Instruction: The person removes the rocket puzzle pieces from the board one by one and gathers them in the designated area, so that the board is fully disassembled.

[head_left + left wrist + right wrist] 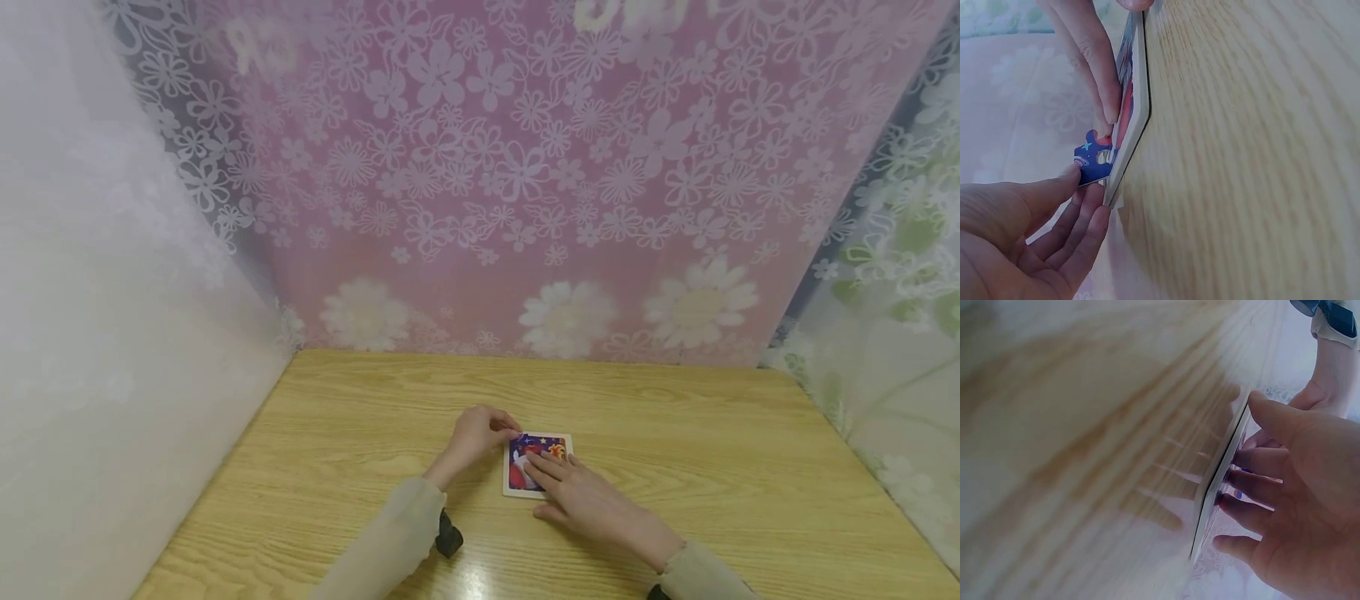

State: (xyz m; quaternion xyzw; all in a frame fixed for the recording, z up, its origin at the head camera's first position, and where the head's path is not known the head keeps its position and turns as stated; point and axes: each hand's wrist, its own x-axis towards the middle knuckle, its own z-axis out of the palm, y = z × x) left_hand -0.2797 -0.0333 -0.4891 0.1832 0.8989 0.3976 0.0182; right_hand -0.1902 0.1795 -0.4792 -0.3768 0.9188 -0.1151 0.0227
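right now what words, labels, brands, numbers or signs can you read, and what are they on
No text is readable.
Pink flowered backdrop: pale lettering at upper left and top edge, too blurred or cut off to read.
Puzzle board: pictures, no lettering visible.
Blue puzzle piece: a star, no lettering visible.

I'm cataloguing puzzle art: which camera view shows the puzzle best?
Head: it shows the puzzle face from above, though the right hand covers part. Both wrist views catch it nearly edge-on, its picture squeezed thin.

Pale lettering [243, 48] on the pink floral curtain [480, 208] is too blurred to read.
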